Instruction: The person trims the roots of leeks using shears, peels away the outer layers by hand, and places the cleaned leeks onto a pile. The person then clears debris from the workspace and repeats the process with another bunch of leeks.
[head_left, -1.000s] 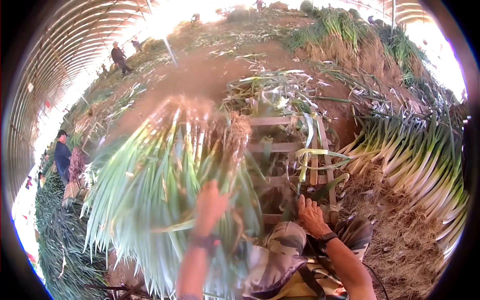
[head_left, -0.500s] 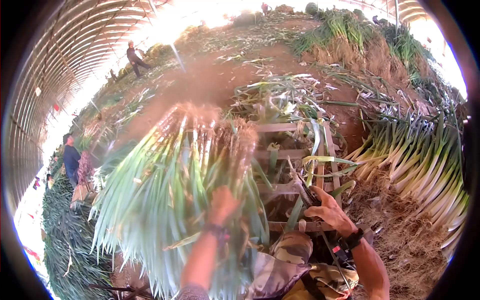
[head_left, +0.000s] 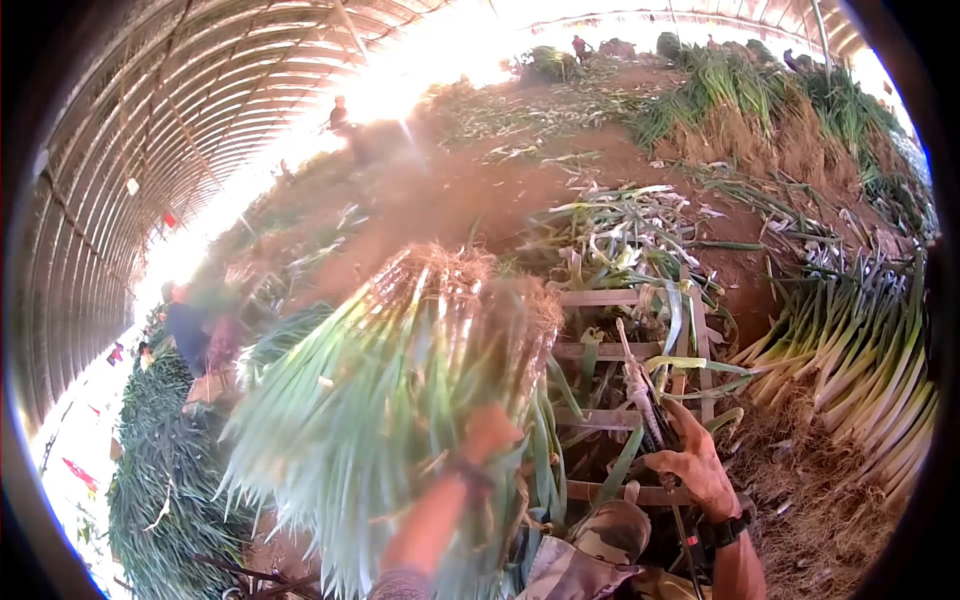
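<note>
1. Our right hand (head_left: 700, 468) grips a dark tool (head_left: 646, 402), its pointed tip aimed away from us.
2. Our left hand (head_left: 490, 434) blurs over the green onions (head_left: 400, 350); we cannot tell its grip.
3. The green onions lie left of a slatted frame (head_left: 598, 297), roots away from us.

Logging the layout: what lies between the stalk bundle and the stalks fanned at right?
Head view: slatted frame, loose leaves, the right hand and its tool.
</note>
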